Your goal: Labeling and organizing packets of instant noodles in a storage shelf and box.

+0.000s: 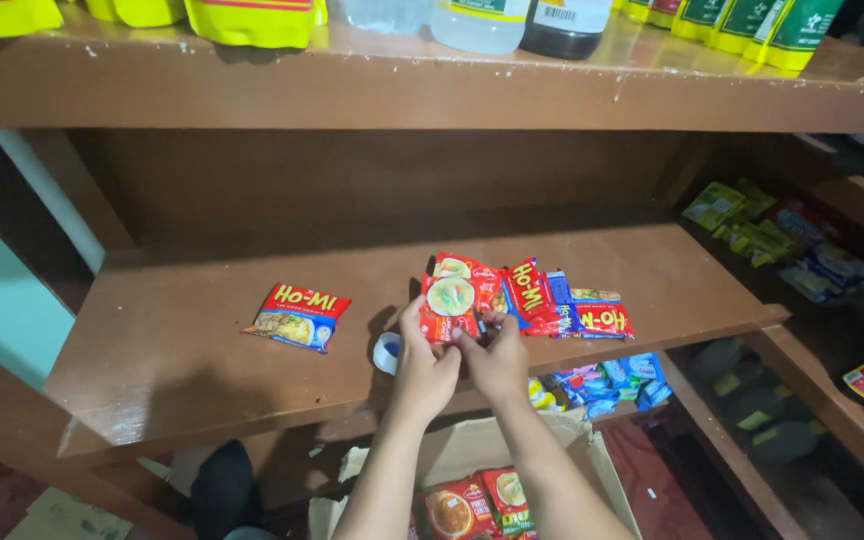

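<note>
Up on the brown wooden shelf, both hands meeting at one red noodle packet: flat, glossy, crinkled at the edges, printed with a round bowl of pale soup and green flecks on its face, held upright and slightly tilted at the shelf's front edge. Left hand pinching the packet's lower left corner, fingers clamped on it; right hand gripping the lower right edge, fingers likewise closed on the wrapper. Just behind and right of the held packet, a leaning row of packets in red, blue and yellow, overlapping each other on the shelf. Well to the left on the same shelf, a single red packet lying flat, showing a bowl picture and a blue strip along its lower edge. Beside the left hand, touching the shelf, a small roll of tape, white-blue. Below the shelf's front edge, an open cardboard box holding more red packets. Above, an upper shelf lined with yellow pouches, bottles and green packs.
</note>
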